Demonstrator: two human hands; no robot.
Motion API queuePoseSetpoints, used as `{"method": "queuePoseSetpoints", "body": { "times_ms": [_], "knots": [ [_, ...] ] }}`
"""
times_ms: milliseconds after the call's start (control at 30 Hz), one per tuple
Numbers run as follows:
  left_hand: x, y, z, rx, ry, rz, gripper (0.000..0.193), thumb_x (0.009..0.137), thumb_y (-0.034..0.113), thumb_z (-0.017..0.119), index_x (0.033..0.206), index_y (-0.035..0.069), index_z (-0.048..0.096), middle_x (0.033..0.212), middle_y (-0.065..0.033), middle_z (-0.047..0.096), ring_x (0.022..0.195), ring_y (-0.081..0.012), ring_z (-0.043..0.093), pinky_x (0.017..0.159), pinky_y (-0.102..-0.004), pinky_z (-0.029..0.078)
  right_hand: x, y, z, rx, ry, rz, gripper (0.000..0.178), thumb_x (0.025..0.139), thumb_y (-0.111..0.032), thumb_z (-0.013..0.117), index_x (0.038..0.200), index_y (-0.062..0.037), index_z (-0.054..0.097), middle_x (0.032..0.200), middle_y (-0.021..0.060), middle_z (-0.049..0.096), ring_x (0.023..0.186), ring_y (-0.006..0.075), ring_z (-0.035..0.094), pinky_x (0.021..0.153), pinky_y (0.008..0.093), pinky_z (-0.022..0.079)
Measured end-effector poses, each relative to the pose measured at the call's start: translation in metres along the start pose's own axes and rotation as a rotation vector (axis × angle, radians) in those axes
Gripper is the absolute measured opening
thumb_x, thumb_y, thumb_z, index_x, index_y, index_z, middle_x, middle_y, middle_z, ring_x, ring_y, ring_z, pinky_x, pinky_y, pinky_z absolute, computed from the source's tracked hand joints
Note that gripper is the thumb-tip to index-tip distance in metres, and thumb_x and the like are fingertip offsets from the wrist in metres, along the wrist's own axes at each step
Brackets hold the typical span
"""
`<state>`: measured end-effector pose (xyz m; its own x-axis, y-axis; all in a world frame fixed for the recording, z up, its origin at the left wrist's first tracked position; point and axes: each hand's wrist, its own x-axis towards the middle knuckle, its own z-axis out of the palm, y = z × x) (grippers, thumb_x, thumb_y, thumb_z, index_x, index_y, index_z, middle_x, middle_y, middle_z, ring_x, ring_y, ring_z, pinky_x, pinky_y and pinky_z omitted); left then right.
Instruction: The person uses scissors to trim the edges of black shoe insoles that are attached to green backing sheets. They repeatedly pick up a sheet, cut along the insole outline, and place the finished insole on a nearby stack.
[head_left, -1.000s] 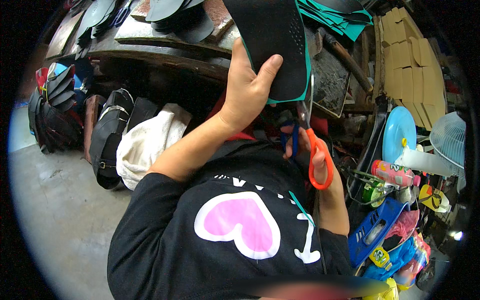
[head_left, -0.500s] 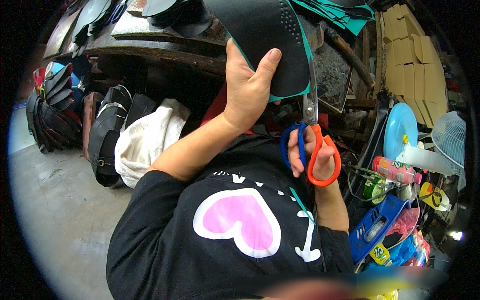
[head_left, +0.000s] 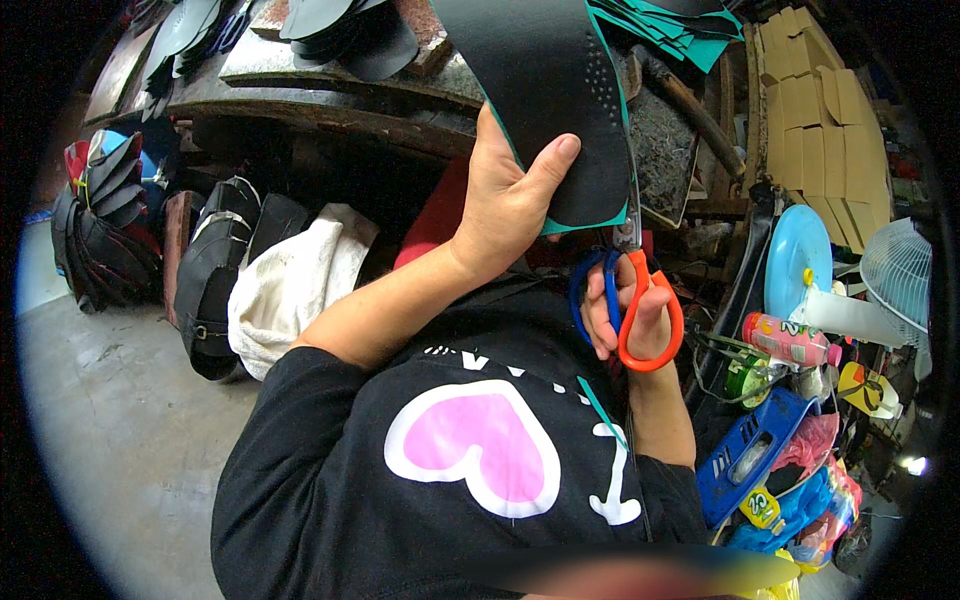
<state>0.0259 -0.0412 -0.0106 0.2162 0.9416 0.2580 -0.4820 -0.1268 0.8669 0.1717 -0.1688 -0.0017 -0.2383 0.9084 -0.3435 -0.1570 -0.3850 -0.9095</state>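
Nearest first: from my remote station I noted the wearer's black shirt (head_left: pixel 320 480), printed with a pink heart, and a thin teal strip (head_left: pixel 600 411) lying on it. Just beyond, the right hand (head_left: pixel 627 312) was curled in the handles of the scissors (head_left: pixel 627 235), one loop orange, the other blue. The blades ran up along the right edge of a black sheet (head_left: pixel 560 110) with a teal border; I could not tell how far apart they stood. The left hand (head_left: pixel 515 195) gripped that sheet near its lower left edge, thumb flat on the black face, keeping it raised in front of the bench. Off to the left I recorded a white cloth (head_left: pixel 300 290); to the right, a blue plastic basket (head_left: pixel 750 455) and a pink bottle (head_left: pixel 790 340). Farther out, dark rounded pieces (head_left: pixel 350 40) were stacked on the workbench (head_left: pixel 330 92), teal-edged offcuts (head_left: pixel 680 30) lay upper right, and tan cartons (head_left: pixel 830 150) stood beyond.
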Motion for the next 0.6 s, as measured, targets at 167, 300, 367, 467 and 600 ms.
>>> {"method": "queuePoseSetpoints", "body": {
  "times_ms": [167,300,367,467,600],
  "knots": [
    [-0.009,-0.001,0.006,0.085,-0.087,0.004,0.048,0.090,0.005,0.058,0.130,-0.001,0.033,0.121,-0.0116,0.051,0.109,-0.0173,0.052,0.095,-0.0309,0.042,0.006,-0.002,0.009,0.061,0.117,-0.136,0.102,0.065,-0.089,0.033,0.107,0.0026,0.046,0.061,0.0018,0.048,0.049,0.0087,0.048,0.045,0.0218,0.042],
    [-0.018,-0.001,0.012,-0.055,-0.075,-0.082,0.049,0.090,0.006,0.059,0.131,-0.001,0.033,0.119,-0.0114,0.052,0.110,-0.0171,0.051,0.097,-0.0317,0.040,0.008,-0.005,0.012,0.101,0.110,-0.134,0.109,0.064,-0.091,0.032,0.119,0.0033,0.044,0.062,0.0022,0.048,0.049,0.0083,0.047,0.044,0.0223,0.043],
    [-0.018,-0.001,0.010,-0.067,-0.068,-0.105,0.050,0.090,0.006,0.059,0.132,-0.001,0.032,0.120,-0.0112,0.052,0.110,-0.0172,0.051,0.097,-0.0318,0.039,0.008,-0.007,0.009,0.070,0.013,-0.113,0.111,0.064,-0.091,0.032,0.121,0.0035,0.043,0.060,0.0014,0.048,0.046,0.0078,0.046,0.043,0.0219,0.043],
    [-0.017,0.000,0.007,-0.043,-0.090,-0.133,0.052,0.090,0.007,0.060,0.133,0.000,0.031,0.121,-0.0107,0.051,0.110,-0.0170,0.050,0.098,-0.0319,0.038,0.010,-0.008,0.006,0.052,0.031,-0.121,0.112,0.064,-0.090,0.031,0.123,0.0040,0.042,0.057,0.0010,0.047,0.043,0.0078,0.044,0.042,0.0216,0.042],
    [-0.021,0.004,0.006,-0.067,-0.144,-0.183,0.052,0.090,0.008,0.060,0.132,0.000,0.032,0.121,-0.0103,0.051,0.110,-0.0163,0.049,0.098,-0.0318,0.038,0.011,-0.009,0.003,0.061,0.122,-0.211,0.108,0.066,-0.090,0.030,0.120,0.0034,0.043,0.054,0.0006,0.046,0.040,0.0082,0.042,0.041,0.0207,0.040]
  ]
}}
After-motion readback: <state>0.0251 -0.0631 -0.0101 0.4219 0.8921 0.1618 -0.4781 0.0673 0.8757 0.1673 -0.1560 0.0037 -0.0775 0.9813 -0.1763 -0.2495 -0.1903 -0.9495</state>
